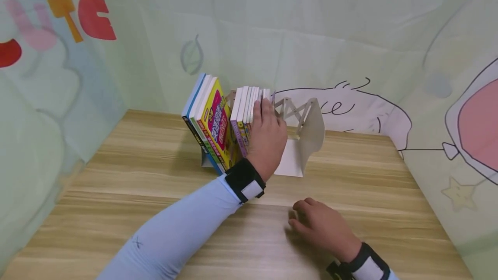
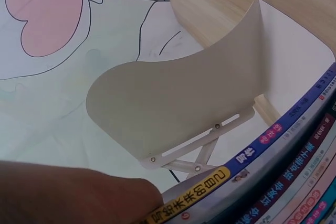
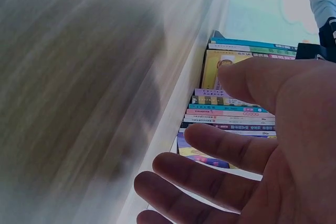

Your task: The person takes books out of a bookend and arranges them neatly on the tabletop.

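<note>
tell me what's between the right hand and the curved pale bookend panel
The head view shows only bare wooden tabletop between the right hand and that panel.

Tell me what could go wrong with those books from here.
The smaller books might tip toward the right end plate of the rack if the left hand lets go, since a gap separates them. The larger books look tilted leftward in the head view, so a nudge could shift them. The right hand is away from the rack, so it may be late to catch anything.
</note>
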### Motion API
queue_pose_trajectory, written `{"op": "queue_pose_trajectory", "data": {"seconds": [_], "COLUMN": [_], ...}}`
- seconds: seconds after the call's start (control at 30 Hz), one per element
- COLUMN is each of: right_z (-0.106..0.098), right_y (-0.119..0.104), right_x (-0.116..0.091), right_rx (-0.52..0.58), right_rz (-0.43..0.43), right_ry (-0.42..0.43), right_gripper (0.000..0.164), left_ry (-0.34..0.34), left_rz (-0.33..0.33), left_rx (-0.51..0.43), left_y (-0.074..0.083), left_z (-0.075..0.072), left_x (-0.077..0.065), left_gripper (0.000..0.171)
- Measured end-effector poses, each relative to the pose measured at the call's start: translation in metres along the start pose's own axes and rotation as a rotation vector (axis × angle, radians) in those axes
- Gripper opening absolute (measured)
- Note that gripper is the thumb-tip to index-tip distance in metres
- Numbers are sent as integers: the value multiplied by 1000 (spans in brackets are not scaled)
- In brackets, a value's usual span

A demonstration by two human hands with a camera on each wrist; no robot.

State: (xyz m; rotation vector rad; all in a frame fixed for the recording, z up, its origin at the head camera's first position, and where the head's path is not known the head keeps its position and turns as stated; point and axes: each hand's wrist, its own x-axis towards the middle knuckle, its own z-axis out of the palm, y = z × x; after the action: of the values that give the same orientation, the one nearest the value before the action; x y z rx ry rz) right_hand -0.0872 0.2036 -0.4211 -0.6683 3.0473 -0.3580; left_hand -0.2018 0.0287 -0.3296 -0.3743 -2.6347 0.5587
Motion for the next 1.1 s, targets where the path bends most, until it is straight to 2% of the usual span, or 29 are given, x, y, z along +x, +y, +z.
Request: {"op": "queue_pose_trajectory", "data": {"seconds": [0.13, 0.37, 0.6, 0.73, 0.93, 1.1], "right_z": [1, 2, 3, 3, 3, 3], "right_y": [1, 3, 6, 6, 6, 6], "right_x": [0, -3, -5, -5, -4, -4], "right_rx": [1, -2, -2, -1, 2, 5], "right_rz": [3, 13, 4, -18, 12, 11], "right_ry": [-8, -10, 3, 28, -18, -24], "right_gripper": [27, 27, 27, 26, 28, 29], "left_ry": [3, -11, 58, 68, 85, 106], "left_rz": [7, 25, 108, 124, 151, 150], "left_rx": [7, -40, -66, -93, -163, -162], "left_y": [1, -2, 5, 7, 6, 5], "left_z": [-1, -2, -5, -5, -4, -2], "left_x": [-1, -4, -10, -13, -17, -21], "left_gripper": [52, 47, 43, 42, 38, 37]}}
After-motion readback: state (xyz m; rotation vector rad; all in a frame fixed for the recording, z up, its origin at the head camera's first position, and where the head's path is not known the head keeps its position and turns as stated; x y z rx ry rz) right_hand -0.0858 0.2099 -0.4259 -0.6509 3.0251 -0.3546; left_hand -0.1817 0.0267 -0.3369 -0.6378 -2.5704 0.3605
